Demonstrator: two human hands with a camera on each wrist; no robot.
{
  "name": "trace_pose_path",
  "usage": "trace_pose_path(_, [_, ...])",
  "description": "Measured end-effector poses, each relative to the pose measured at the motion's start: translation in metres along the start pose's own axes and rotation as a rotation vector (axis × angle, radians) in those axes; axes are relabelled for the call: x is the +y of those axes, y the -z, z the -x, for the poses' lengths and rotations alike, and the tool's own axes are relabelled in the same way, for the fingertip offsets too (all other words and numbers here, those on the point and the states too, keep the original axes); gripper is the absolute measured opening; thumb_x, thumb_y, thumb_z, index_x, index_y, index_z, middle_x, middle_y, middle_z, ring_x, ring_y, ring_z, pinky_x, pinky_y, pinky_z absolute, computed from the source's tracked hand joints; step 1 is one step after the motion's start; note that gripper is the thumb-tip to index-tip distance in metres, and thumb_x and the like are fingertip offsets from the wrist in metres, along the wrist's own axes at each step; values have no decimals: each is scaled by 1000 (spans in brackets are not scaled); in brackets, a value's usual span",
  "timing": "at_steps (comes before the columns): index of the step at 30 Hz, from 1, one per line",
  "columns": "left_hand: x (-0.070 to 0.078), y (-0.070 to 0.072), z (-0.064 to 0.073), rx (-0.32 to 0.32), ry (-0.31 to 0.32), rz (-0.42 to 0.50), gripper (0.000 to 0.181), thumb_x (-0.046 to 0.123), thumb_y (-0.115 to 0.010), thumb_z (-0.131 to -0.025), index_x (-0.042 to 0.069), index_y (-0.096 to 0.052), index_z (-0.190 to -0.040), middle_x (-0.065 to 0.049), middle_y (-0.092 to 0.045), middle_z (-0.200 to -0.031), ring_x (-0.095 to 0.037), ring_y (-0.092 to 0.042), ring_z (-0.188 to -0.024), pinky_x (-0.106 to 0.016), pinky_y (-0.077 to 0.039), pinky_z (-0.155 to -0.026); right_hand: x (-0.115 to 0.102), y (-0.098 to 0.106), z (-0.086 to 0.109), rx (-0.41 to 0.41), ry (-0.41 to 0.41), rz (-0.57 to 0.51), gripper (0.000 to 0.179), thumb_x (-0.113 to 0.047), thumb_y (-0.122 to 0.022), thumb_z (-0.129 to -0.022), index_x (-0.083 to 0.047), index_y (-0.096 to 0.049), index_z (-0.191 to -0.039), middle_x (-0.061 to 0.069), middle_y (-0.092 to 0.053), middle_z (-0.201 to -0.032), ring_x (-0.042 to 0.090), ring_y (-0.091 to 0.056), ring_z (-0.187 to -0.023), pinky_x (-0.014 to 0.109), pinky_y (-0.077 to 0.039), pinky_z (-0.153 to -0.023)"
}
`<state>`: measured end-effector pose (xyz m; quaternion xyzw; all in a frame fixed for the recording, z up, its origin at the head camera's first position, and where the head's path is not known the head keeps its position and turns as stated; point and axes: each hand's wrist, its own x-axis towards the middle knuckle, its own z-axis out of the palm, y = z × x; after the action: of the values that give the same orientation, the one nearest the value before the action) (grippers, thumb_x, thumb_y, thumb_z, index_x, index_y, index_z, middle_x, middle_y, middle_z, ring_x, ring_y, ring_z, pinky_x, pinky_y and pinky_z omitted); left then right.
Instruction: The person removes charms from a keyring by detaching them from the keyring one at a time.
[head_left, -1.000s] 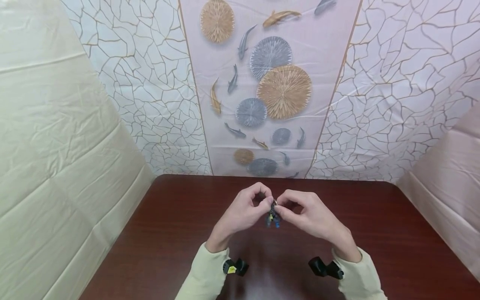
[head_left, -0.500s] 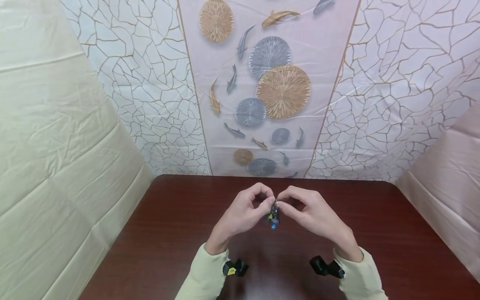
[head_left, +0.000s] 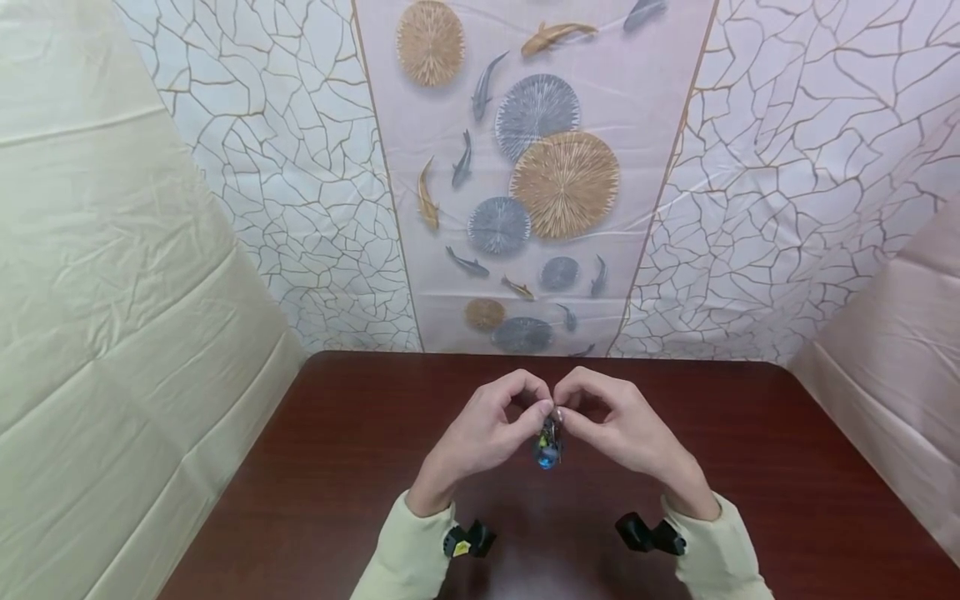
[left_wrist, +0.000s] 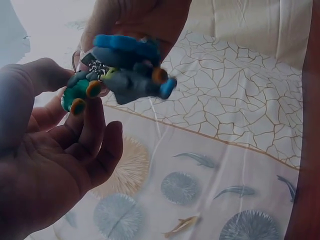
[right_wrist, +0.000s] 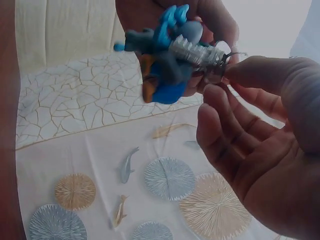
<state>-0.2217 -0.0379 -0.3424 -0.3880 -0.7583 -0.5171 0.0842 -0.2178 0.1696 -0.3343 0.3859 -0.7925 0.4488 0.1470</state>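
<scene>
A keychain (head_left: 548, 450) with small figures hangs between my two hands above the table. Close up in the left wrist view, its figures (left_wrist: 127, 80) are grey and blue, plus a green one with orange feet, joined by metal chain links. My left hand (head_left: 487, 429) pinches the top of the keychain between thumb and index finger. Facing it, my right hand (head_left: 633, 429) pinches the metal ring (right_wrist: 223, 60) at the same end. Fingertips of both hands nearly meet and partly hide the ring, so its exact state cannot be made out.
Below the hands lies a dark red-brown table (head_left: 360, 467). A patterned cloth (head_left: 525, 275) with printed fish and discs hangs behind it, and pale cloth walls (head_left: 150, 333) stand at both sides. Each sleeve carries a black wrist camera (head_left: 471, 540).
The hanging figures have swung and turned, now bunched together and slightly lower. My right fingertips have shifted a little closer to the left ones. Both hands keep their pinch.
</scene>
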Motion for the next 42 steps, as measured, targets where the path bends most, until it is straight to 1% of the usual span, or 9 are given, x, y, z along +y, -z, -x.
trace_pose_path(5, [2, 2, 0, 12, -32, -37, 5, 15, -61, -96, 11, -61, -98, 1, -63, -89, -5, -60, -81, -25, -53, -74, 2, -1, 0, -20, 11, -48, 20, -1, -69, -89, -20, -64, -95, -6, -62, -83, 7, -58, -70, 22, -50, -59])
trace_pose_path(10, [4, 4, 1, 8, -78, -84, 4, 14, -61, -95, 10, -62, -96, 2, -63, -90, -4, -60, -84, -25, -53, -78, 5, -1, 1, -27, 2, -87, 19, 0, -69, -88, -18, -64, -93, -6, -64, -85, 7, -59, -69, 22, -50, -60])
trace_pose_path(14, [5, 5, 2, 6, -122, -106, 2, 11, -62, -95, 11, -63, -96, 2, -62, -90, -4, -60, -86, -24, -53, -79, 6, -2, 1, -30, 7, -113, 22, 3, -69, -87, -17, -64, -93, -4, -64, -85, 7, -59, -70, 22, -50, -60])
trace_pose_path(18, [7, 6, 3, 4, -136, -114, 5, 9, -62, -94, 13, -62, -97, 3, -62, -91, -4, -59, -87, -25, -53, -79, 5, -3, 2, -48, 14, -137, 22, 3, -68, -88, -17, -64, -96, -2, -64, -86, 8, -59, -70, 24, -51, -59])
trace_pose_path(22, [9, 7, 4, 5, -152, -151, 5, 10, -62, -94, 13, -62, -98, 4, -61, -92, -4, -57, -89, -25, -52, -80, 3, -3, 3, -63, -5, -135, 22, 0, -67, -89, -20, -65, -97, -5, -64, -86, 8, -59, -70, 24, -51, -57])
trace_pose_path(26, [11, 8, 5, 1, -167, -186, 4, 11, -62, -95, 13, -62, -99, 4, -61, -93, -5, -56, -91, -22, -50, -81, 3, -3, 3, -74, -13, -133, 21, -3, -68, -90, -21, -65, -98, -3, -64, -86, 8, -59, -71, 24, -50, -58])
trace_pose_path(30, [12, 9, 5, -4, -194, -220, 4, 12, -61, -96, 13, -62, -99, 4, -61, -93, -6, -54, -91, -23, -50, -81, 5, -4, 2, -82, 11, -159, 18, -4, -68, -90, -20, -64, -97, 2, -64, -87, 8, -59, -71, 24, -50, -58])
trace_pose_path(35, [12, 11, 5, 8, -236, -268, 4, 14, -59, -97, 12, -62, -98, 3, -60, -92, -8, -53, -89, -27, -51, -78, 7, -8, 0, -72, 51, -183, 21, 2, -67, -88, -17, -64, -95, 0, -64, -88, 8, -59, -71, 24, -50, -58])
trace_pose_path(42, [16, 13, 7, 48, -290, -354, 5, 15, -60, -97, 13, -64, -96, 5, -60, -93, -9, -53, -89, -20, -45, -79, 4, -11, -1, -41, 7, -156, 22, 2, -66, -89, -19, -64, -98, -4, -61, -80, 8, -55, -64, 23, -47, -52])
